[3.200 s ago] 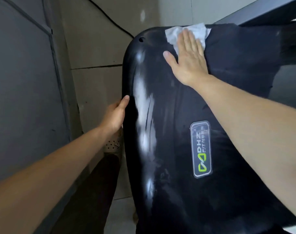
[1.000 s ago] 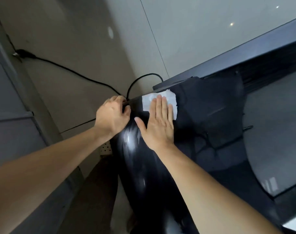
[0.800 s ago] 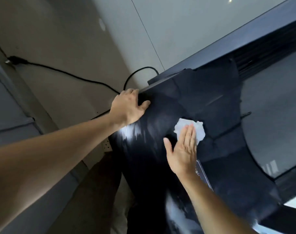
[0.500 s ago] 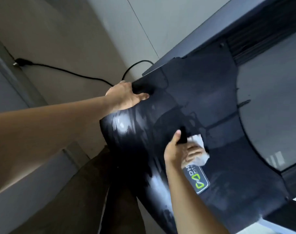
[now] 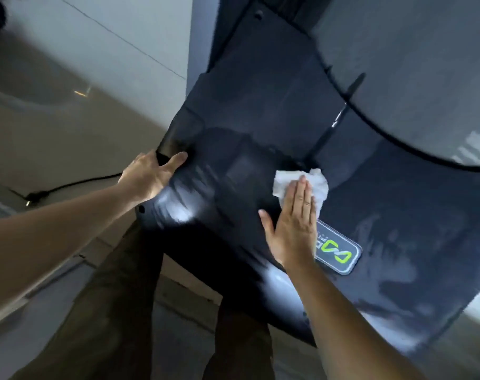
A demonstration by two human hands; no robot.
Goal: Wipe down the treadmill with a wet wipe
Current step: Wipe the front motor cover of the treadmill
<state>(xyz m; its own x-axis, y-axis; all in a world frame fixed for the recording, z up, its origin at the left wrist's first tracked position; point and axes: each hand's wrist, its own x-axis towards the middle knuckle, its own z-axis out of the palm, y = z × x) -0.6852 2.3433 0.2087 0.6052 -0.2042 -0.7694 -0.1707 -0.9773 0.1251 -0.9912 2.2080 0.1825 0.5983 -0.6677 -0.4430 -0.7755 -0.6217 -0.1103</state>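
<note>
The treadmill's glossy black motor cover [image 5: 247, 111] fills the middle and right of the view, with wet streaks on it. A white wet wipe [image 5: 319, 183] lies crumpled on the cover, just above a grey badge with a green logo [image 5: 339, 249]. My right hand [image 5: 293, 223] lies flat with straight fingers on the wipe, pressing it to the cover. My left hand [image 5: 148, 178] grips the cover's left corner edge, thumb on top and fingers wrapped round the rim.
The grey running belt [image 5: 425, 64] curves across the upper right. A black power cable [image 5: 77, 183] runs over the tiled floor at the left. My dark trouser legs [image 5: 118, 311] stand beside the cover below.
My right hand has gone from curled round the wipe to flat on it and slid up above the badge. The view has swung right. My left hand stays on the corner.
</note>
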